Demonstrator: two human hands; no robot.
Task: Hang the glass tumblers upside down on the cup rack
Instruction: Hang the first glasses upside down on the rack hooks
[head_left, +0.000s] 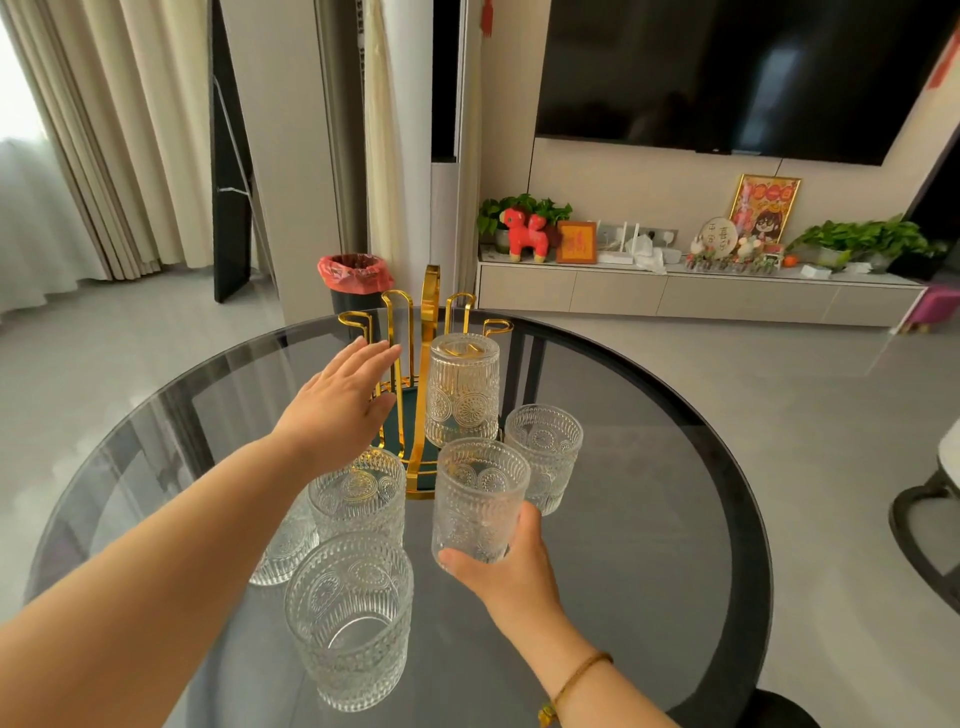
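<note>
**Pressed glass, gold metal, smoked glass**

The tumblers are clear pressed glass, their walls rough with beaded rims, ribbing and round medallion patterns that catch the light. The one in the right hand has the same embossed finish. The cup rack is glossy gold-coloured metal, smooth and mirror-bright, over a dark green matt base. The desk is smooth smoked glass, see-through and highly reflective, with a darker rim. A woven cord bracelet looks matt.
</note>
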